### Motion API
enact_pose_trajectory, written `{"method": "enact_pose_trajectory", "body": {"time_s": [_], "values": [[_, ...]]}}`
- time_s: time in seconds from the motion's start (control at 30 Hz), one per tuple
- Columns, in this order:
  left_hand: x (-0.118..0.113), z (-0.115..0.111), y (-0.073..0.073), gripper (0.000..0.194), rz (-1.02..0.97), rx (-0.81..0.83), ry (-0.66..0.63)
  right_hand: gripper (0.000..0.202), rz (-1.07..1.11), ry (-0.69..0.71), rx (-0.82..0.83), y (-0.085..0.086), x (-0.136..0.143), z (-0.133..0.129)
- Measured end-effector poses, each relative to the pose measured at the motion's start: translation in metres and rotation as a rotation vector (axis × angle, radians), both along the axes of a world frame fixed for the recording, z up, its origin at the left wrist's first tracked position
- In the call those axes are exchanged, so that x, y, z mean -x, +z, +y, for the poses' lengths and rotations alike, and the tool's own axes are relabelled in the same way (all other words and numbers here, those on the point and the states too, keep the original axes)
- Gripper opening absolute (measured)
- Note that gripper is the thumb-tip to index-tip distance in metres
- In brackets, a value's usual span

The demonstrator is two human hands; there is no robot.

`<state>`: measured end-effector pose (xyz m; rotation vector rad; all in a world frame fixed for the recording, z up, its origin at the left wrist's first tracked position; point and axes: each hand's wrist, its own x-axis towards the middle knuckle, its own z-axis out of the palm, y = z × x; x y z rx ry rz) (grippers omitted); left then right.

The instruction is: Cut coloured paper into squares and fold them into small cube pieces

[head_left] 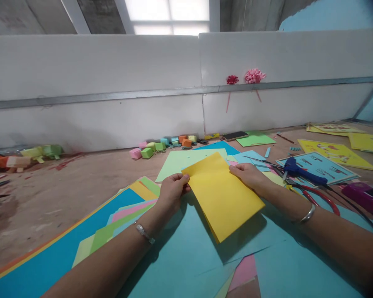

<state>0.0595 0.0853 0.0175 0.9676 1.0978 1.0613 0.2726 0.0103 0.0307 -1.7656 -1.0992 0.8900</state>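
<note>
Two bare hands hold one folded yellow paper sheet (pixel 222 194) in the head view, the only view there is, and each hand takes a different far corner, so the sheet stays flat and a little lifted above the large turquoise paper sheet (pixel 180 256) that covers the near table. The left hand (pixel 173 191) is curled, with its thumb on top of the yellow edge and the fingers under it, so it pinches the left corner. The right hand (pixel 250 176) lies more flat, with its fingers closed on the upper right edge; how tight this grip is, the picture does not show clearly. The near corner of the yellow sheet hangs free and throws a shadow on the turquoise sheet, which suggests that the paper is held up and not pressed down. A silver bracelet sits on each wrist. At the left, a fan of pink, green and orange paper sheets (pixel 124 215) lies spread, probably so each colour is easy to see. At the right, red-handled scissors (pixel 317 198) and a blue glue gun (pixel 301 171) rest near the right arm, within reach. Far back, a row of small folded paper cubes (pixel 161 147) stands along the white wall, well apart from the hands.
</note>
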Motion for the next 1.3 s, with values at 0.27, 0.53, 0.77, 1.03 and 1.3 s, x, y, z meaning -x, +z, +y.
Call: {"method": "enact_pose_trajectory", "body": {"time_s": [0.27, 0.53, 0.77, 1.03, 1.3], "values": [[0.005, 0.011, -0.001, 0.020, 0.012, -0.038, 0.042, 0.020, -0.204, 0.012, -0.074, -0.007, -0.004, 0.006], [0.013, 0.022, -0.005, 0.017, 0.046, -0.073, 0.111, 0.028, -0.373, 0.087, -0.010, -0.007, -0.006, 0.003], [0.013, 0.025, -0.007, 0.016, 0.132, -0.133, 0.095, 0.023, -0.618, 0.095, -0.037, 0.000, -0.009, 0.013], [0.024, 0.034, -0.008, 0.017, 0.473, -0.311, 0.046, 0.021, -0.676, 0.343, 0.050, 0.007, -0.013, -0.002], [0.023, 0.028, -0.007, 0.021, 0.875, -0.593, -0.033, 0.011, -0.985, 0.529, 0.166, 0.000, -0.013, -0.004]]}}
